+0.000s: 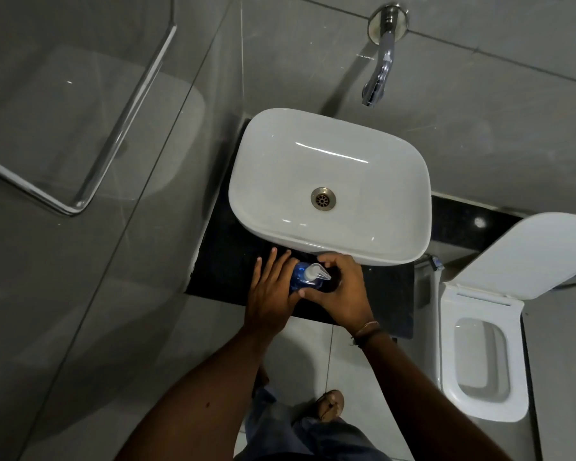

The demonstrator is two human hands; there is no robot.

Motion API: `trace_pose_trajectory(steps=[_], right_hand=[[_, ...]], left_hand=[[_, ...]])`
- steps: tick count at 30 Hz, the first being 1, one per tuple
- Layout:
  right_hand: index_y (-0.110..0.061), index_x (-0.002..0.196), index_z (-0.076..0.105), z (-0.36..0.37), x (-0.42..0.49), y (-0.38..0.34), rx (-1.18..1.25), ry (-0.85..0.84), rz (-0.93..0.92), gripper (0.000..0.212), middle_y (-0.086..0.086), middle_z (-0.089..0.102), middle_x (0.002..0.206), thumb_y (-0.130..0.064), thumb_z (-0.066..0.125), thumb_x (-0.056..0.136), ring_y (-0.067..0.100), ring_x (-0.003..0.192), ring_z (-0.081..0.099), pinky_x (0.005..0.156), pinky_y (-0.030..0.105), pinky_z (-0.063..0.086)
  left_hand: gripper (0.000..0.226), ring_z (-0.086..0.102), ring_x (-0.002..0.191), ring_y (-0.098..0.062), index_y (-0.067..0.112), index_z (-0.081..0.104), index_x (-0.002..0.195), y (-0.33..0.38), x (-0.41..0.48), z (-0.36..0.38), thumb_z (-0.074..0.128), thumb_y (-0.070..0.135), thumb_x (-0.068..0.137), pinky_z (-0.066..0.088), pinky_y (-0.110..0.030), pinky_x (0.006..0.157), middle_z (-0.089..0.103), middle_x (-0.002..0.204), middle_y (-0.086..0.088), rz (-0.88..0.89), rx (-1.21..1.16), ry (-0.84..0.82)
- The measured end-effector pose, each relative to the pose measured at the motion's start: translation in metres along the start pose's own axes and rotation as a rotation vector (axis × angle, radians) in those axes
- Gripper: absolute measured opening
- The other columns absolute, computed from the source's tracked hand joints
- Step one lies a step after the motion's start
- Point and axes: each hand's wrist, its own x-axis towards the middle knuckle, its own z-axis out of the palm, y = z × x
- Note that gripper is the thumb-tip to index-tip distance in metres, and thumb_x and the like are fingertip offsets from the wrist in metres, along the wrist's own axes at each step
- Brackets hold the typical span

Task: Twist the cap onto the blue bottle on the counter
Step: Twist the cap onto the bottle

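Note:
A clear blue bottle [299, 277] stands on the black counter [220, 261] just in front of the white basin. Its white pump cap [316, 272] sits on the bottle's neck, nozzle pointing right. My left hand [270, 294] lies flat against the bottle's left side, fingers straight and pointing away from me. My right hand [340, 291] curls around the bottle from the right, thumb across its front and fingers behind the cap. The lower part of the bottle is hidden by both hands.
A white basin [330, 181] with a metal drain fills the counter behind the bottle. A chrome spout [379, 71] juts from the wall above it. A toilet [479, 354] with its lid up stands at the right. A glass panel [80, 128] is at the left.

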Motion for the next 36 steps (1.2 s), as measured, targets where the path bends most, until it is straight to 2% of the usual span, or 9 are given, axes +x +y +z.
trace_pose_trajectory(steps=[2,6,13,17,19,21,27,33,36], right_hand=[[-0.027,0.127,0.071,0.002,-0.001,0.0,-0.022,-0.093,-0.001,0.066,-0.006,0.066,0.123,-0.03,0.096,0.066,0.017,0.119,0.06,0.109,0.034,0.051],[-0.022,0.104,0.081,0.004,0.001,-0.004,0.004,-0.016,0.012,0.031,-0.006,0.07,0.103,-0.019,0.092,0.075,0.015,0.102,0.068,0.097,0.044,0.059],[-0.046,0.08,0.066,0.012,-0.005,-0.018,-0.009,0.097,0.13,0.031,-0.007,0.069,0.096,-0.032,0.093,0.071,0.024,0.099,0.067,0.09,0.045,0.06],[-0.03,0.103,0.077,0.009,-0.007,-0.021,-0.05,0.049,0.159,0.04,-0.003,0.071,0.11,-0.029,0.096,0.068,0.023,0.11,0.067,0.1,0.043,0.058],[-0.024,0.127,0.072,-0.001,-0.011,-0.025,-0.063,0.03,0.139,0.067,-0.003,0.07,0.12,-0.032,0.097,0.066,0.017,0.114,0.067,0.103,0.034,0.057],[-0.03,0.134,0.068,-0.013,-0.015,-0.029,-0.115,0.055,0.058,0.069,-0.008,0.069,0.119,-0.042,0.091,0.07,0.008,0.108,0.067,0.097,0.023,0.055],[-0.032,0.113,0.076,-0.027,-0.011,-0.048,-0.48,0.049,-0.1,0.027,-0.004,0.076,0.103,-0.042,0.072,0.088,0.018,0.093,0.072,0.077,0.023,0.052],[-0.029,0.105,0.077,-0.024,-0.01,-0.05,-0.557,0.017,-0.114,0.025,-0.001,0.074,0.093,-0.047,0.061,0.098,0.02,0.083,0.07,0.068,0.025,0.044],[-0.028,0.101,0.075,-0.022,-0.01,-0.053,-0.549,-0.014,-0.063,0.028,-0.003,0.075,0.087,-0.05,0.058,0.1,0.018,0.079,0.071,0.069,0.032,0.057]], left_hand=[[0.087,0.023,0.156,-0.029,0.01,0.048,0.147,0.0,0.0,0.001,0.013,0.071,0.097,0.015,-0.055,0.127,0.045,0.159,-0.01,0.001,0.002,0.004],[0.082,0.024,0.155,-0.027,0.011,0.05,0.147,-0.001,-0.001,0.003,0.021,0.07,0.097,0.016,-0.055,0.127,0.046,0.158,-0.009,-0.012,0.001,0.011],[0.073,0.029,0.154,-0.029,0.009,0.052,0.145,0.001,-0.001,0.004,0.031,0.063,0.1,0.021,-0.058,0.124,0.049,0.156,-0.01,-0.009,0.023,0.031],[0.073,0.024,0.155,-0.028,0.01,0.05,0.146,0.002,-0.002,0.002,0.022,0.061,0.102,0.016,-0.055,0.127,0.047,0.158,-0.01,-0.015,0.018,0.013],[0.081,0.025,0.155,-0.029,0.01,0.05,0.146,0.003,-0.002,-0.001,0.013,0.065,0.1,0.015,-0.055,0.127,0.046,0.158,-0.01,-0.019,0.012,0.009],[0.08,0.026,0.154,-0.03,0.01,0.051,0.145,0.005,-0.001,-0.003,0.022,0.067,0.098,0.017,-0.056,0.126,0.047,0.157,-0.01,-0.031,0.002,0.011],[0.066,0.026,0.154,-0.028,0.012,0.051,0.146,0.006,0.0,-0.004,0.062,0.051,0.094,0.017,-0.055,0.127,0.047,0.158,-0.008,-0.029,0.014,0.011],[0.066,0.026,0.154,-0.028,0.013,0.051,0.146,0.005,0.0,-0.002,0.065,0.051,0.093,0.017,-0.056,0.127,0.047,0.157,-0.008,-0.034,0.004,0.017],[0.067,0.025,0.155,-0.027,0.014,0.05,0.147,0.004,0.0,-0.002,0.06,0.052,0.094,0.015,-0.055,0.127,0.046,0.158,-0.008,-0.029,0.002,0.01]])
